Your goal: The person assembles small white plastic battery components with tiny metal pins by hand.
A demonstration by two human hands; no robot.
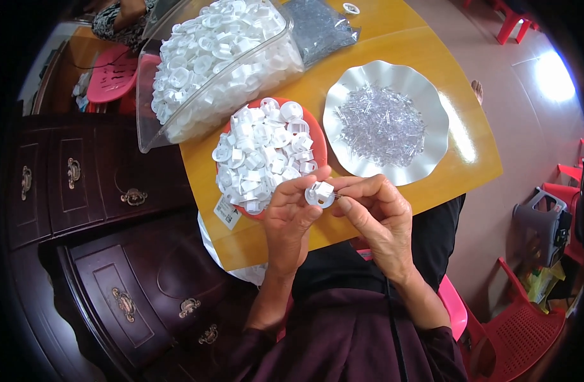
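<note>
Between the fingers of my left hand (pixel 288 215) is a small round white plastic part (pixel 319 195) with a square raised middle. My right hand (pixel 384 219) pinches a thin, small piece against that part's right side; its kind is too small to make out. Both hands are raised over the near edge of the wooden table. Just beyond my left hand, a red-orange plate (pixel 318 141) carries a heap of similar white plastic parts (pixel 260 153). Past my right hand lies a white scalloped dish (pixel 433 118) of small clear plastic pins (pixel 384 124).
A clear bin (pixel 225 95) piled with white parts overhangs the table's left edge. Behind it lies a bag of clear pieces (pixel 320 28), near a small white ring (pixel 351 8). Dark drawers (pixel 113 191) stand left; a red chair (pixel 527 325) stands right.
</note>
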